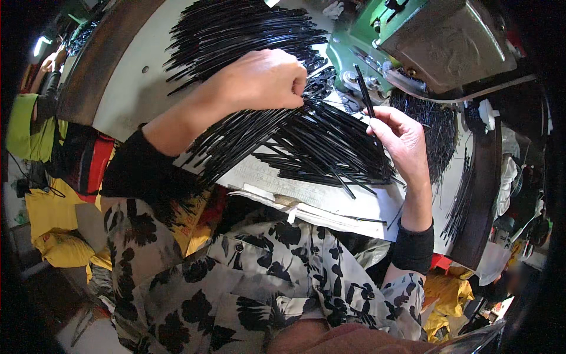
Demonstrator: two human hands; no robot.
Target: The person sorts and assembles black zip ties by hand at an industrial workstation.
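Observation:
My left hand (265, 79) is over the middle of the table, its fingers curled closed against a large heap of thin black rods (236, 32). Whatever its fingertips hold is hidden. My right hand (401, 138) pinches one or two slim black rods (362, 88) between thumb and fingers, with the upper end pointing up beside the green machine (354, 44). Between the hands, more black rods (330, 141) lie crossed in a loose layer on the pale tabletop (127, 88).
A grey metal block (451, 44) sits on the machine at the back right. Beyond my right hand lies a tangled dark pile (433, 130), with loose thin strips (457, 206) near the table's right edge. Yellow bags (59, 236) stand at lower left; another person's hand (53, 62) shows at far left.

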